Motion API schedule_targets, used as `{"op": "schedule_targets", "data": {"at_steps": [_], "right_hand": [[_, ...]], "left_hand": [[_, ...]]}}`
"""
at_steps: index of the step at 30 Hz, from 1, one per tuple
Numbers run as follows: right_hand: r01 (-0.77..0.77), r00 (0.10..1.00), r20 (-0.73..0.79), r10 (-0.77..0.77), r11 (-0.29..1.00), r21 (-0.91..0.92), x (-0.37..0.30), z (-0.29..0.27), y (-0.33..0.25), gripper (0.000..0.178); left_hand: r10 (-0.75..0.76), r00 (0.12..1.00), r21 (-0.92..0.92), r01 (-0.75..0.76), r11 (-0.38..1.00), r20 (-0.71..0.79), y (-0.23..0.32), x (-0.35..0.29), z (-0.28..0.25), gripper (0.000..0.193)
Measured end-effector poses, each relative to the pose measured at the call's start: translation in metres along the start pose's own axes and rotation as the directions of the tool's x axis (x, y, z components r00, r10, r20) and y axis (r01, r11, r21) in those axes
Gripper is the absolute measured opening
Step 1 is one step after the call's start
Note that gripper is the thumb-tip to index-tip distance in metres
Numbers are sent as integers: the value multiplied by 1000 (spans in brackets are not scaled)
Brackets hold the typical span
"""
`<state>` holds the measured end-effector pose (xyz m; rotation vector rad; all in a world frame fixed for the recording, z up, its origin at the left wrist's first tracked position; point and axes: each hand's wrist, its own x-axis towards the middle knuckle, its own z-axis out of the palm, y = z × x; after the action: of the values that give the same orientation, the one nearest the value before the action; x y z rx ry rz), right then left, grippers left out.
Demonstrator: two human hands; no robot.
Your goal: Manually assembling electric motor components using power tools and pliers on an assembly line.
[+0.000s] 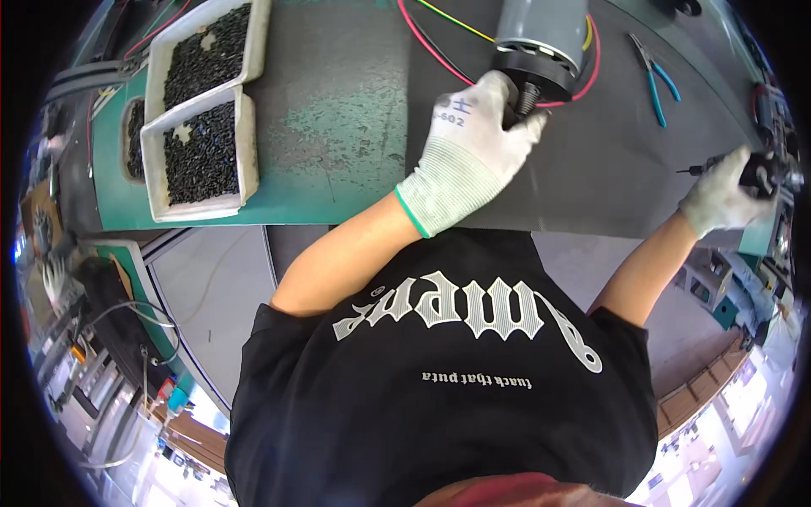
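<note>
A grey cylindrical motor with a black end cap and a threaded shaft lies at the far middle of the bench. My left hand, in a white knit glove, closes on the motor's black end, thumb and fingers on either side of the shaft. Red, yellow and black wires loop out around the motor. Over at the right bench edge, my gloved right hand is wrapped around a black power screwdriver. Its thin bit points left; part of its body is hidden by my fingers.
Blue-handled pliers lie right of the motor. Two white trays of small black parts, with another container beside them, stand at the left on the green mat. The bench's near edge runs close to my body.
</note>
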<state>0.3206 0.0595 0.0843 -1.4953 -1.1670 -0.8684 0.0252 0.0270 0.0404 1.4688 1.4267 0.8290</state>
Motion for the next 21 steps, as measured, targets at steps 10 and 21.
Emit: {"op": "schedule_targets", "data": {"at_steps": [10,21], "right_hand": [[301,432,847,-309,935,188,-53,51,56,53],[176,505,834,-223,972,153,-52,49,56,53]], "left_hand": [[295,928,554,-127,823,-226,2,-61,-130,26],[92,735,655,531,538,-672,-141,-40,-400,28]]}}
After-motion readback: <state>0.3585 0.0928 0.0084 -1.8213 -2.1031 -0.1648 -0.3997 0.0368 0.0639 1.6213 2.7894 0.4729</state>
